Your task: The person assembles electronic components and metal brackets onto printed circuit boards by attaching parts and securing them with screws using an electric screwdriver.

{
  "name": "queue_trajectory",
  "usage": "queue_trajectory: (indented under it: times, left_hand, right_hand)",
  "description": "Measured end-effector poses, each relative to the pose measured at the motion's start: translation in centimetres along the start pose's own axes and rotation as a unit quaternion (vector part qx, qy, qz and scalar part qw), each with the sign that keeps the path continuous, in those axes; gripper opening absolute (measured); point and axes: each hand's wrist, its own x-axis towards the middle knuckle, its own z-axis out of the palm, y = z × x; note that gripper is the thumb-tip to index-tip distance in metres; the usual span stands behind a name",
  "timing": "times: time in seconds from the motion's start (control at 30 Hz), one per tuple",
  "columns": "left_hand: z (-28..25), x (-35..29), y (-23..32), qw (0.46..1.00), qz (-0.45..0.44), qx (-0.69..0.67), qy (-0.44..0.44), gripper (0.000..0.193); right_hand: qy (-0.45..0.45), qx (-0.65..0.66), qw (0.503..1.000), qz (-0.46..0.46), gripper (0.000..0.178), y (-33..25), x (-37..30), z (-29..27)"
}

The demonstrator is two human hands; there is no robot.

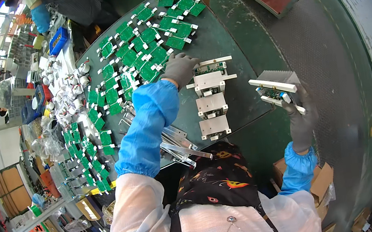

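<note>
Along the left edge of the dark green worktop (227, 40) lie rows of small green circuit boards (99, 99), each with white clips at its ends, and a larger spread of the same boards (156, 30) fans out across the far middle. Beside the near rows lies a loose heap of bright metal brackets (178, 147), close to the person's blue sleeve cover.

The left hand (180, 68), in a grey glove, reaches forward over the worktop with its fingers curled downward. It rests at the boundary between the green boards and the topmost piece of a short column of assembled units (211, 101), pale metal blocks with a board fixed on each. Whether the fingers actually pinch a board or only touch it cannot be told, since the back of the glove hides the fingertips.

To the right, off the edge of the worktop, the right hand (300, 117), also gloved in grey, is closed around a finned metal heat sink assembly (276, 87) with white bars and a small board on its face, holding it up and tilted toward the head.

Judged from this, the step in hand is building up one unit: the assembly is held ready while the other hand fetches or steadies a part. The next move would call for bringing the two hands together and aligning the part squarely against the held block.
</note>
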Motion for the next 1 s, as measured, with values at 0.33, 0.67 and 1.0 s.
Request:
queue_trajectory:
  times: [0.33,0.67,1.0]
  left_hand:
    - [-1.4,1.9,0.5,0.995,-0.023,-0.066,-0.065,0.037]
    - [-0.9,9.4,3.9,0.948,0.0,-0.256,-0.187,0.052]
    - [-1.3,8.1,3.8,0.913,-0.029,-0.391,-0.11,0.029]
  right_hand:
    - [-0.014,-0.125,0.986,-0.108,0.047,0.9,6.2,2.1]
    - [-0.018,-0.15,0.982,-0.115,0.049,2.8,5.8,3.6]
    - [0.027,-0.058,0.997,-0.034,0.051,5.1,2.0,0.7]
